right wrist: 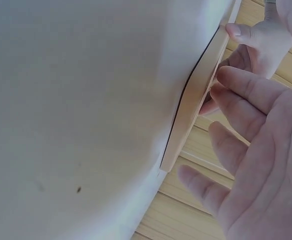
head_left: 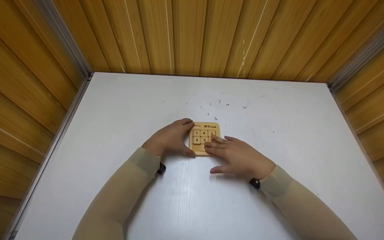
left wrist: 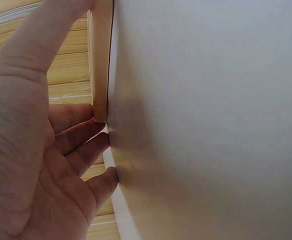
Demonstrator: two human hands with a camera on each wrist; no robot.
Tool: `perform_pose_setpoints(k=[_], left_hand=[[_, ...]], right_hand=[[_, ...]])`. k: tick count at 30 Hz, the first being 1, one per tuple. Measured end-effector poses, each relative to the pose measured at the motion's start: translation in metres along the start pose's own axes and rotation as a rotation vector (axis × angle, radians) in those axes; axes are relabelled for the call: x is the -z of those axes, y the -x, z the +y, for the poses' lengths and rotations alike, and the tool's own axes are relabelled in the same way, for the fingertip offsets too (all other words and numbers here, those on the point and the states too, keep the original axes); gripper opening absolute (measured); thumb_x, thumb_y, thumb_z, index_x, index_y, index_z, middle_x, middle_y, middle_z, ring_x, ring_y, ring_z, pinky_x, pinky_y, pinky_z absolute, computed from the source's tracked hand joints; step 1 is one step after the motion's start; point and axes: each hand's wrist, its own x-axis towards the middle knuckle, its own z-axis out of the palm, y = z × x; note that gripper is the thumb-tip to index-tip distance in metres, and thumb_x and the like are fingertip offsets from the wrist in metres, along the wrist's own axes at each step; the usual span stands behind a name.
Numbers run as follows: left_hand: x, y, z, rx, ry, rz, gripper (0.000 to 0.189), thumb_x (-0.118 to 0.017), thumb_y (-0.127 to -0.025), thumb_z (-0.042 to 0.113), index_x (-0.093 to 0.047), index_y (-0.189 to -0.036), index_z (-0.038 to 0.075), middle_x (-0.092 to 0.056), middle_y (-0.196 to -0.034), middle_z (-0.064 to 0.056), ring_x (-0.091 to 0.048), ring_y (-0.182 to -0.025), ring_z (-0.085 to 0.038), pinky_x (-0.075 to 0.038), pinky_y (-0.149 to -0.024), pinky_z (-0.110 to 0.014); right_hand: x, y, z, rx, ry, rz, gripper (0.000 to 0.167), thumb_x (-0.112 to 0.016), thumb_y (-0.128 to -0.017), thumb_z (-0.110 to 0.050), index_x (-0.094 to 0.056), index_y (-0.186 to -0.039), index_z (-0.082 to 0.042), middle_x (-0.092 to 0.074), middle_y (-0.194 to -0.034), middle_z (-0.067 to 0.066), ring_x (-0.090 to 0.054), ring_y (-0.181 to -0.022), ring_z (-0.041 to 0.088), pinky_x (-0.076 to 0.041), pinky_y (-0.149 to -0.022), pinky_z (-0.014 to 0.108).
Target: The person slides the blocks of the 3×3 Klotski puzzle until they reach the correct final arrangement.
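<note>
A wooden sliding number puzzle lies flat on the white table, its numbered side up. Tiles 7, 4, 1, 8 and 5 are readable in the head view, and the bottom-left slot shows bare. My left hand grips the puzzle frame by its left side, thumb at the near corner and fingers at the far one. Over the right part of the puzzle reaches my right hand, its fingertips on the right-hand and lower tiles, partly hiding them. Its thumb stands apart, off the frame. The wooden side shows edge-on in the right wrist view.
The white table carries small dark marks beyond the puzzle. Wood-patterned panels wall in its back and both sides, with metal posts at the corners. Both wrists wear dark bands.
</note>
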Motion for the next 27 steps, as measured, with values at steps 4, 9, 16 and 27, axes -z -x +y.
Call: perform_pose_setpoints(k=[4,9,16,27], left_hand=[[0.000,0.001,0.001,0.009,0.013,-0.002,0.132,-0.102,-0.075,0.062,-0.036,-0.179,0.015,-0.034,-0.187,-0.001,-0.033,-0.175,-0.025,-0.032,-0.143,-0.043],[0.001,0.001,0.001,0.020,0.016,-0.006,0.133,-0.102,-0.075,0.063,-0.035,-0.179,0.017,-0.033,-0.188,0.000,-0.032,-0.175,-0.024,-0.032,-0.144,-0.043],[0.002,0.000,0.001,0.005,0.008,-0.010,0.133,-0.102,-0.075,0.065,-0.035,-0.179,0.014,-0.034,-0.187,-0.002,-0.031,-0.175,-0.025,-0.033,-0.144,-0.044],[0.001,-0.001,-0.001,0.000,0.006,-0.007,0.134,-0.102,-0.074,0.066,-0.036,-0.179,0.015,-0.035,-0.187,-0.001,-0.032,-0.175,-0.024,-0.033,-0.144,-0.043]], right_hand=[[0.001,-0.004,-0.001,0.011,-0.001,0.008,0.090,-0.061,-0.104,-0.079,-0.050,-0.172,-0.022,-0.046,-0.181,-0.006,-0.029,-0.176,0.025,-0.032,-0.142,0.059],[0.002,-0.012,-0.002,-0.001,-0.014,-0.002,0.091,-0.060,-0.104,-0.080,-0.048,-0.174,-0.022,-0.041,-0.184,-0.008,-0.027,-0.177,0.024,-0.033,-0.142,0.060],[0.006,-0.026,-0.003,0.001,-0.010,0.019,0.091,-0.061,-0.104,-0.079,-0.049,-0.173,-0.020,-0.043,-0.183,-0.004,-0.028,-0.177,0.027,-0.033,-0.141,0.062],[0.003,-0.036,-0.005,-0.027,-0.008,0.007,0.093,-0.063,-0.103,-0.079,-0.047,-0.174,-0.022,-0.041,-0.183,-0.008,-0.027,-0.177,0.025,-0.031,-0.143,0.062]])
